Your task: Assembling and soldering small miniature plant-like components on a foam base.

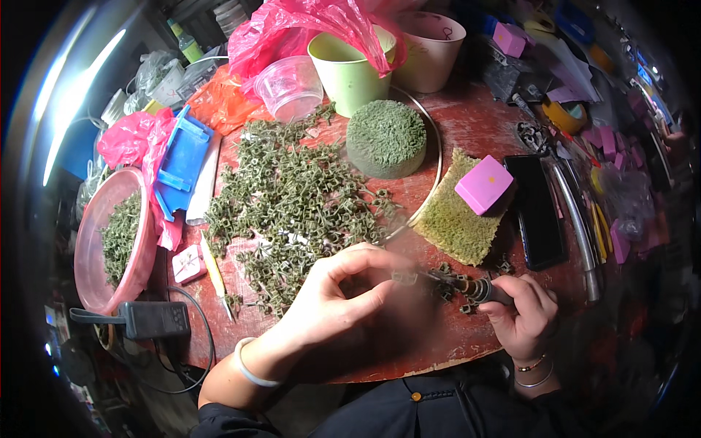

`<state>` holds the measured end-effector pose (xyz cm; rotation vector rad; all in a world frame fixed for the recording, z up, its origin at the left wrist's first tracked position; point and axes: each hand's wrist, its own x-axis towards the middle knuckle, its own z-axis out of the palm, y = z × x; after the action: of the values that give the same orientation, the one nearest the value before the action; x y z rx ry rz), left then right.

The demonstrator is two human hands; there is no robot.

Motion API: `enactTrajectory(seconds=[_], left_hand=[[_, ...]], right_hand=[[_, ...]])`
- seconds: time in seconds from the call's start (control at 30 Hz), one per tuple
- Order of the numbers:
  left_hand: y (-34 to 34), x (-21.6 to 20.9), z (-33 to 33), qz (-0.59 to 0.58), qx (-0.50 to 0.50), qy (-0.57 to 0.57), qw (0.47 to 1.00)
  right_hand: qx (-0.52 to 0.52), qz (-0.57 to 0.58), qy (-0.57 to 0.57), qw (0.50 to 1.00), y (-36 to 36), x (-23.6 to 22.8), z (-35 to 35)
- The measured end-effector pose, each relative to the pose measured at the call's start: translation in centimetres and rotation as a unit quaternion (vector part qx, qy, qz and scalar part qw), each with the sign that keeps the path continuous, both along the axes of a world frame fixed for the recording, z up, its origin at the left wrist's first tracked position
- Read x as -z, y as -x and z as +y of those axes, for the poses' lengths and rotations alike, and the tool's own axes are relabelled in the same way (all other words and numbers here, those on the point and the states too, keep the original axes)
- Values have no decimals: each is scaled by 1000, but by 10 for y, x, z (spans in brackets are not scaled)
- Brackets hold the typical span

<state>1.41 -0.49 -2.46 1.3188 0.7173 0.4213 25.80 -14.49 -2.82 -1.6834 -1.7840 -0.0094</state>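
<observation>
My left hand (339,296) is closed in a pinch, thumb and forefinger on a small greenish piece (404,277) whose shape is blurred. Wrapped in the fingers of my right hand (527,310) is a stubby dark hand tool (493,292) with a brass-coloured collar; its thin front end points left, close to the pinched piece. A few loose green pieces lie beneath the tool. Beyond my left hand spreads a heap of small, curled green pieces (292,190). A round green textured block (387,139) stands to the right of the heap.
A pink box (484,185) rests on a green-topped mat (464,226), with a black phone (537,212) beside it. The pink bowl (150,241), power bank (153,320) and craft knife (215,274) lie left. Light green bucket (339,77) and pink plastic bags stand behind; a thin cable curves mid-table.
</observation>
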Motion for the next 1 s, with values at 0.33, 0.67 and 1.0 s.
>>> enactTrajectory(seconds=[0.33,0.67,1.0], left_hand=[[0,2,-2,-13,7,-8,1000],[2,3,-1,2,18,-20,1000],[2,2,0,1,18,-50,999]], right_hand=[[-18,1,5,1000,1,0,1],[-21,3,10,1000,3,1,2],[-16,-17,22,999,2,3,1]])
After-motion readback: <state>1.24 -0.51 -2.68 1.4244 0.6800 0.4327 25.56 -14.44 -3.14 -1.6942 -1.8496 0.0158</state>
